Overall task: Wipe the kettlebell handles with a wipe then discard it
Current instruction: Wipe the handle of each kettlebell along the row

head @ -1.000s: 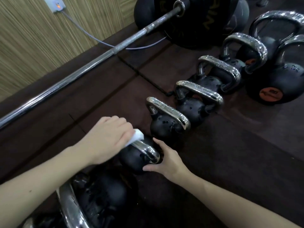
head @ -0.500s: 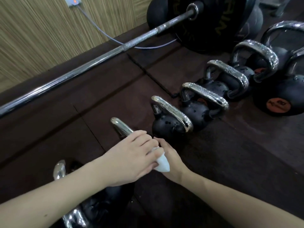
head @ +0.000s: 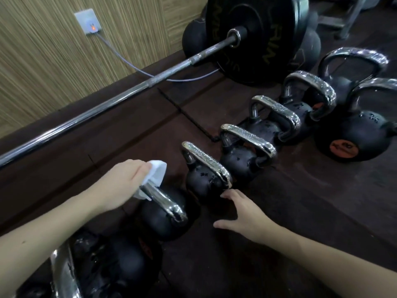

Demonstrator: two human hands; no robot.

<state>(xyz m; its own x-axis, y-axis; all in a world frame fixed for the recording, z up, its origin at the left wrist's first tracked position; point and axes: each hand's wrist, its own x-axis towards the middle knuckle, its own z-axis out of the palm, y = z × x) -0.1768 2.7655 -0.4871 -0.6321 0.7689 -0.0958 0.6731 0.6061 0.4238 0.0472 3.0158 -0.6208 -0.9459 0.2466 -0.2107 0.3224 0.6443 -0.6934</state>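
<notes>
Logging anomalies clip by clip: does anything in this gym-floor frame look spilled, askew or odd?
Mostly orderly. The kettlebells stand upright in a row. One oddity: droplets cover the unwiped handles and bodies, while the handle under the wipe in the left hand looks smooth.

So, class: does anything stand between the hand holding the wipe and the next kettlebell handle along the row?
Nothing visible does. The left hand holds the wipe against one handle; the next handle lies just beyond, across open floor. The right hand sits beside that kettlebell, not across the path.
</notes>
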